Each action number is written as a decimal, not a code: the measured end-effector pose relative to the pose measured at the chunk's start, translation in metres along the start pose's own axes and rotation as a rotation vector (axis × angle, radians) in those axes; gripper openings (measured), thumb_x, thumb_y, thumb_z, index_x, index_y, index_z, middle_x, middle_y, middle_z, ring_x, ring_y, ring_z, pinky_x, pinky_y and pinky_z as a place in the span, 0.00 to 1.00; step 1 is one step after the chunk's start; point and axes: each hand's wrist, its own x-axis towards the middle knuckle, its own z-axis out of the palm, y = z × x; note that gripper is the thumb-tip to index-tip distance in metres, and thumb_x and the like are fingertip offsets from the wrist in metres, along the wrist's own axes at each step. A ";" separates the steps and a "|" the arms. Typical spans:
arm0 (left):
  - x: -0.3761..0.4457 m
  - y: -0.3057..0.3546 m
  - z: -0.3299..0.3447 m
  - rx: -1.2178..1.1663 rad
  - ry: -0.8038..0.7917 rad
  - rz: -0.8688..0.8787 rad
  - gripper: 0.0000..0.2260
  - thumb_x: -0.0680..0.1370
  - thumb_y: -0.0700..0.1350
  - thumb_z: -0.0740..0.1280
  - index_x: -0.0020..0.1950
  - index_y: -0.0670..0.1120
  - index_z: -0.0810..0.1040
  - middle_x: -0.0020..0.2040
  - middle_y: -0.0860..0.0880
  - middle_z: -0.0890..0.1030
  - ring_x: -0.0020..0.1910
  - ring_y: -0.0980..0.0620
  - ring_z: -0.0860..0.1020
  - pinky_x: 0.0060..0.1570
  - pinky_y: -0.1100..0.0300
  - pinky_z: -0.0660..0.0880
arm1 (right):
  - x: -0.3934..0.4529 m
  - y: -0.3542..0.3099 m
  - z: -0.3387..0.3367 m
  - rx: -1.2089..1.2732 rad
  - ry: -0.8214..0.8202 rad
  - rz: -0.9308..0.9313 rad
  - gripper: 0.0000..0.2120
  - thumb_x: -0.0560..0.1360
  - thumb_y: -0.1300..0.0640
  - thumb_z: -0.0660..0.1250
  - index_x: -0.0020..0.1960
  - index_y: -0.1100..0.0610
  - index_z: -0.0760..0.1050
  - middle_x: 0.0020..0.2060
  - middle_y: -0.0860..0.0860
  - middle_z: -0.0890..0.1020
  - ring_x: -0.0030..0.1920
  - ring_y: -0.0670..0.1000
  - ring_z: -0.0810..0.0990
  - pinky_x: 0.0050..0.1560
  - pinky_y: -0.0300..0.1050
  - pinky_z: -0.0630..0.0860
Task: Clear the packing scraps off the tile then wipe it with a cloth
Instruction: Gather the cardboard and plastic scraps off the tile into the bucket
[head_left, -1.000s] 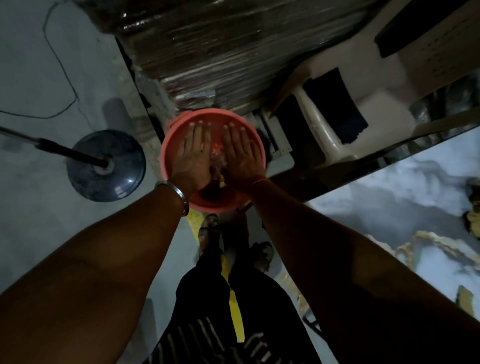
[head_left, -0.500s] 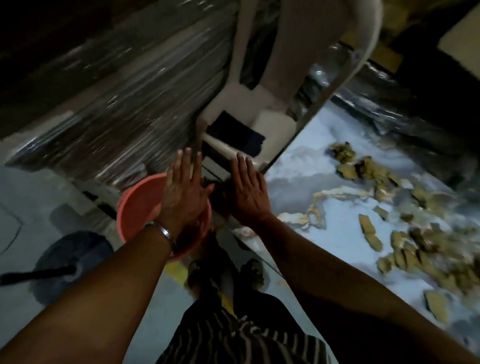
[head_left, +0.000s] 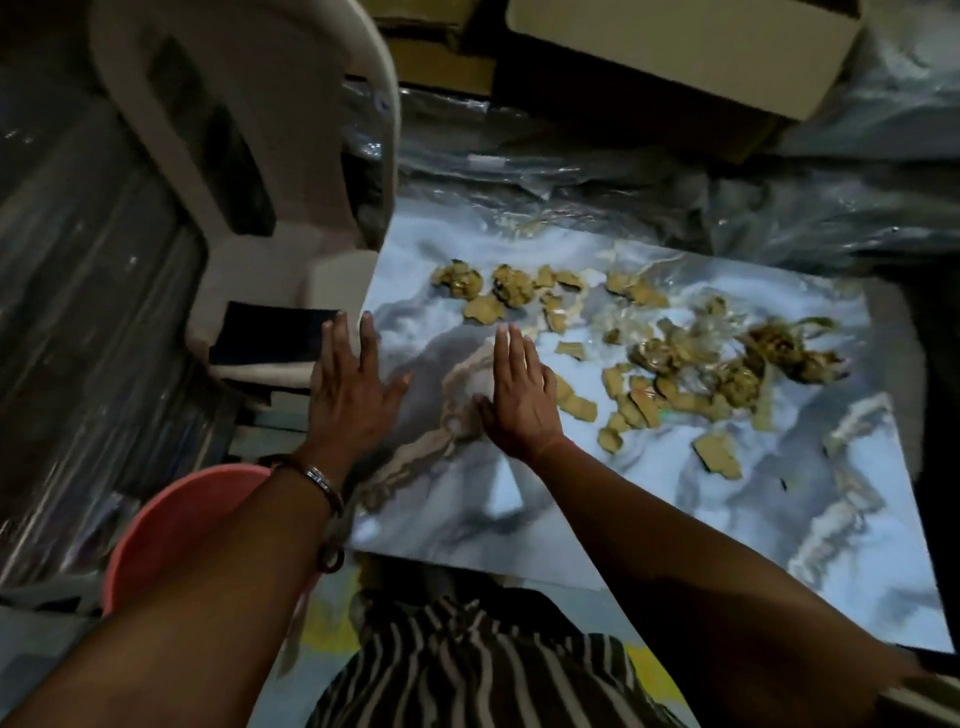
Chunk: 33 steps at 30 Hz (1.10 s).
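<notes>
A large marble-patterned tile (head_left: 649, 509) lies flat in front of me, grey and white with tan veins. Several tan packing scraps (head_left: 639, 358) and crumpled clear film are scattered over its far and right parts. My left hand (head_left: 348, 395) hovers flat over the tile's left edge, fingers straight, holding nothing. My right hand (head_left: 519, 395) is stretched flat over the tile's left-middle, just short of the nearest scraps, also empty. A dark folded cloth (head_left: 270, 338) lies on the chair seat to the left.
A pink plastic bucket (head_left: 171, 530) stands on the floor at lower left, partly under my left arm. A white plastic chair (head_left: 249, 130) stands left of the tile. Crumpled plastic sheeting (head_left: 701, 197) and cardboard boxes (head_left: 675, 47) lie beyond the tile.
Both hands left the pink bucket and swung right, now over the tile. My view turned from the bucket to the tile and scraps.
</notes>
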 end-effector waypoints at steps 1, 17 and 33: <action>0.006 0.011 0.004 -0.002 -0.005 0.014 0.40 0.80 0.69 0.52 0.84 0.49 0.41 0.83 0.39 0.46 0.82 0.38 0.49 0.74 0.39 0.62 | 0.003 0.011 -0.004 0.002 -0.009 0.017 0.43 0.81 0.42 0.61 0.84 0.58 0.40 0.84 0.55 0.45 0.83 0.59 0.49 0.76 0.61 0.58; 0.123 0.085 0.039 -0.230 -0.130 0.025 0.51 0.71 0.71 0.68 0.83 0.58 0.41 0.80 0.33 0.45 0.79 0.30 0.48 0.74 0.33 0.60 | 0.001 0.086 0.028 0.158 -0.185 0.245 0.44 0.82 0.42 0.57 0.83 0.59 0.34 0.82 0.59 0.37 0.82 0.62 0.38 0.80 0.62 0.47; 0.219 0.141 0.036 0.193 -0.615 0.470 0.55 0.67 0.50 0.82 0.80 0.68 0.46 0.78 0.43 0.51 0.73 0.34 0.57 0.70 0.34 0.66 | 0.064 0.077 0.026 0.103 -0.066 0.185 0.58 0.73 0.30 0.65 0.83 0.56 0.32 0.81 0.58 0.33 0.81 0.63 0.31 0.78 0.67 0.36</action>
